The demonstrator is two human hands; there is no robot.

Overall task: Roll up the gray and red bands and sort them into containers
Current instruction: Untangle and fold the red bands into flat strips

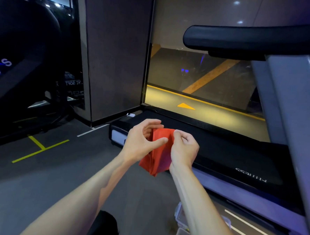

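A red band (158, 154), folded flat, hangs in the air between both hands, in front of the treadmill. My left hand (142, 140) holds its upper left edge, thumb across the front and fingers curled behind. At the top right corner, my right hand (184, 148) pinches the band between thumb and forefinger. The band's lower end droops down to a folded point. Clear plastic containers (180, 218) sit on the floor at the bottom right, partly hidden by my right forearm. No gray band is in view.
A treadmill (238, 168) with a black deck runs along the right, its handrail (255, 40) and upright (287, 107) above. Another machine (18, 54) stands at the left. The gray floor (56, 175) has yellow and white tape lines. A glass wall is ahead.
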